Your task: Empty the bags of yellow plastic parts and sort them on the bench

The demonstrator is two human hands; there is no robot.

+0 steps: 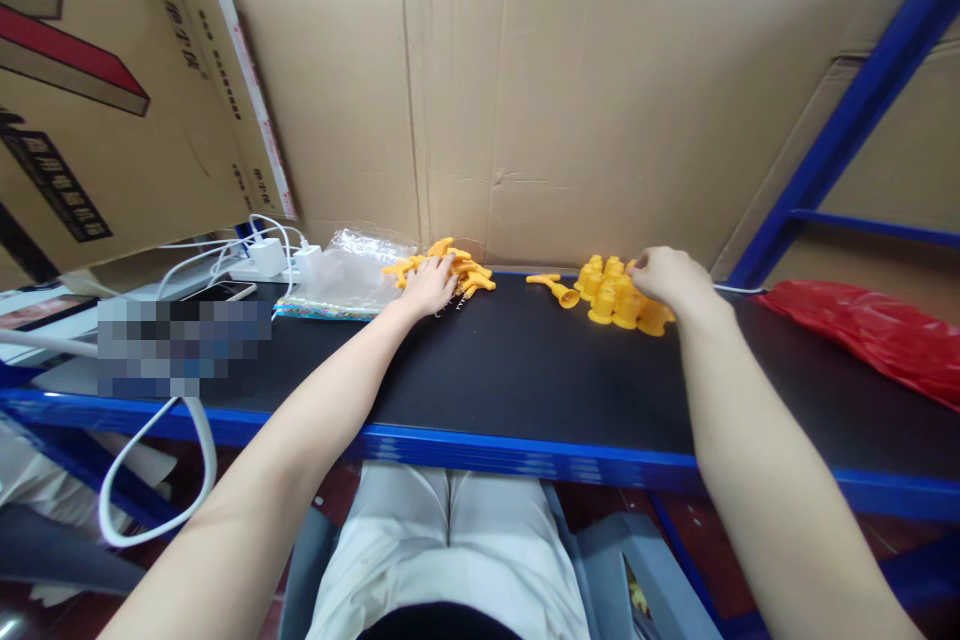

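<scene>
yellow plastic caps clustered upright under right hand.

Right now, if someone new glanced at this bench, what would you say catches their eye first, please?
Most likely the two bright yellow heaps against the black bench top: a pile of curved yellow pieces under the left hand, and a cluster of yellow caps touched by the right hand. A red bag lies at the far right.
</scene>
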